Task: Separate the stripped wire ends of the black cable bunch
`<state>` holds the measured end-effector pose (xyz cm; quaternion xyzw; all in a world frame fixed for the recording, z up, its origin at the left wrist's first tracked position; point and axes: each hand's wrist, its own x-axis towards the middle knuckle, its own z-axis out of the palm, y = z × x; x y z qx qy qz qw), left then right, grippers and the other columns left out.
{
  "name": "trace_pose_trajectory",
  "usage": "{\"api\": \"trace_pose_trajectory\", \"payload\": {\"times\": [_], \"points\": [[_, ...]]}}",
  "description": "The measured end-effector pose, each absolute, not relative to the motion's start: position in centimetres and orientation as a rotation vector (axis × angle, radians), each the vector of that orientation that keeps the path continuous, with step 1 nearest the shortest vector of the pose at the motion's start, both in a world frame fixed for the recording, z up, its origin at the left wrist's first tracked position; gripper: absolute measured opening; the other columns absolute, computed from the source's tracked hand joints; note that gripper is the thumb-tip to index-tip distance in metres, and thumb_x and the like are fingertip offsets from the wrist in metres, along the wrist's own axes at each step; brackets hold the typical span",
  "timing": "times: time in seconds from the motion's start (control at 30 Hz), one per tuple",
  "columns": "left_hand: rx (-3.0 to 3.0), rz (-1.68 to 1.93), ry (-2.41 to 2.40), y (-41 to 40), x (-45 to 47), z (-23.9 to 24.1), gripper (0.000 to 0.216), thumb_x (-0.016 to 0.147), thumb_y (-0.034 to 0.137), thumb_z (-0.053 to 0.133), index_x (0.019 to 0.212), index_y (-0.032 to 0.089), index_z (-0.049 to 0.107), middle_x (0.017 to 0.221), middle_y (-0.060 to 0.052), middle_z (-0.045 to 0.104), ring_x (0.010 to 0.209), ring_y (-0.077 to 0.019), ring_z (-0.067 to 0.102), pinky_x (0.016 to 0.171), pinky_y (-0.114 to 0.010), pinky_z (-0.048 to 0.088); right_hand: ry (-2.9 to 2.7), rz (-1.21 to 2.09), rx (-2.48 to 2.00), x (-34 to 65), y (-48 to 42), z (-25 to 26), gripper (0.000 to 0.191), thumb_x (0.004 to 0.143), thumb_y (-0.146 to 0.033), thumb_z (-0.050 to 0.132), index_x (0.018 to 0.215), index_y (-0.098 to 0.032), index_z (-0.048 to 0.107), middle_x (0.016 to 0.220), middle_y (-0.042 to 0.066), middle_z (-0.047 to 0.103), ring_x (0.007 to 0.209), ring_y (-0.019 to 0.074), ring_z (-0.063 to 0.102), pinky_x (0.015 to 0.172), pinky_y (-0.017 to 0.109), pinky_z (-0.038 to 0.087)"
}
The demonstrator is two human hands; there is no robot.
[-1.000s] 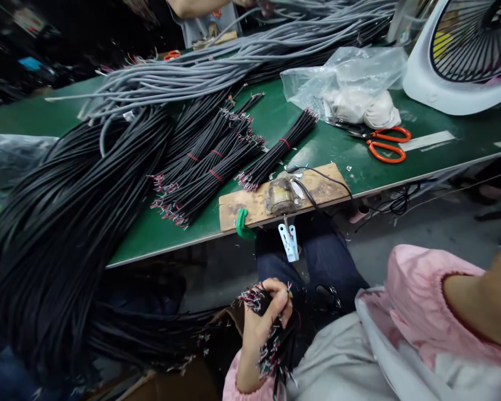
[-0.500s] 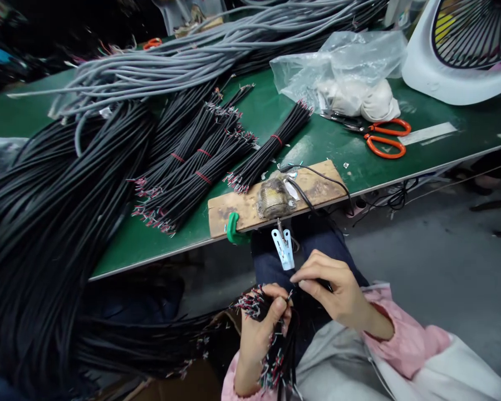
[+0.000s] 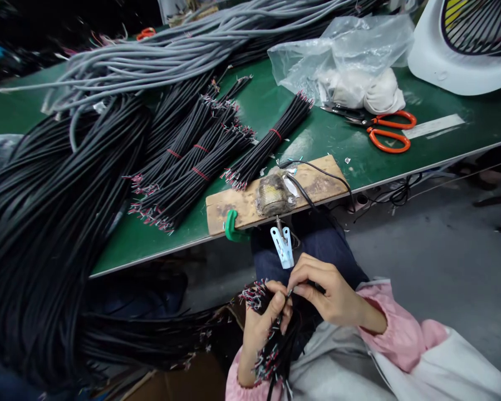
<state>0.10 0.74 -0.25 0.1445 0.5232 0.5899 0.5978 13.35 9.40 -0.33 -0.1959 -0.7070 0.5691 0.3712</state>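
My left hand (image 3: 264, 320) is closed around a bundle of black cables (image 3: 254, 295) whose stripped ends show red, white and black wires. One cable end sticks out between its thumb and forefinger. The thumb and forefinger of my right hand (image 3: 323, 289) pinch that cable end, close against the left fingertips. Just above the hands, a light blue clothes peg (image 3: 282, 248) hangs from a metal rod at the front of a motor-like block (image 3: 272, 195). This block is fixed on a wooden board (image 3: 229, 206), held to the table edge by a green clamp (image 3: 232, 225).
On the green table (image 3: 171, 250) lie tied black cable bundles (image 3: 271, 139), long grey cables (image 3: 150, 67) and orange-handled scissors (image 3: 390, 131). A plastic bag (image 3: 342, 55) and a white fan (image 3: 434, 61) stand behind. Loose black cables (image 3: 45, 234) hang over the left edge.
My right hand has moved left and down to my left hand, and its fingertips now pinch the cable end there. The whole view has shifted slightly.
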Motion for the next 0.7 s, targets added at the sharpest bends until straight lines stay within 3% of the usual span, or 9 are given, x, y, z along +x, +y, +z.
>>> {"api": "trace_pose_trajectory", "payload": {"times": [0.2, 0.4, 0.5, 0.7], "points": [[0.372, 1.358, 1.172, 0.5, -0.1, -0.1, 0.026, 0.074, 0.038, 0.075, 0.069, 0.015, 0.064, 0.051, 0.004, 0.055, 0.032, -0.0026, 0.042, 0.034, -0.013, 0.028, -1.7, 1.601, -0.55, 14.0, 9.8, -0.7, 0.019, 0.096, -0.022, 0.048, 0.093, -0.014, 0.065, 0.084, 0.008, 0.065, 0.078, 0.0158, 0.058, 0.07, 0.029, 0.047], [0.428, 1.179, 1.206, 0.1, 0.0, 0.3, 0.033, 0.073, 0.041, 0.073, 0.06, 0.014, 0.06, 0.038, 0.004, 0.045, 0.03, -0.005, 0.036, 0.034, -0.018, 0.024, -1.779, 1.535, -0.622, 13.3, 10.6, -0.1, 0.018, 0.088, -0.03, 0.061, 0.089, -0.014, 0.07, 0.08, 0.006, 0.065, 0.074, 0.0154, 0.057, 0.068, 0.028, 0.046], [0.442, 1.139, 1.29, 0.0, 0.5, 0.2, 0.034, 0.072, 0.042, 0.074, 0.059, 0.014, 0.059, 0.039, 0.003, 0.047, 0.031, -0.0061, 0.037, 0.034, -0.02, 0.024, -1.803, 1.576, -0.496, 12.7, 10.8, 0.4, 0.017, 0.086, -0.03, 0.064, 0.086, -0.014, 0.07, 0.078, 0.005, 0.065, 0.076, 0.0156, 0.057, 0.071, 0.029, 0.046], [0.485, 1.268, 1.362, 0.6, 1.0, 0.5, 0.029, 0.068, 0.038, 0.077, 0.069, 0.015, 0.059, 0.05, 0.006, 0.051, 0.032, -0.0044, 0.038, 0.035, -0.018, 0.028, -1.695, 1.567, -0.628, 12.4, 10.4, -0.5, 0.019, 0.087, -0.028, 0.062, 0.075, -0.014, 0.065, 0.069, 0.003, 0.059, 0.066, 0.0136, 0.052, 0.061, 0.026, 0.042]]}}
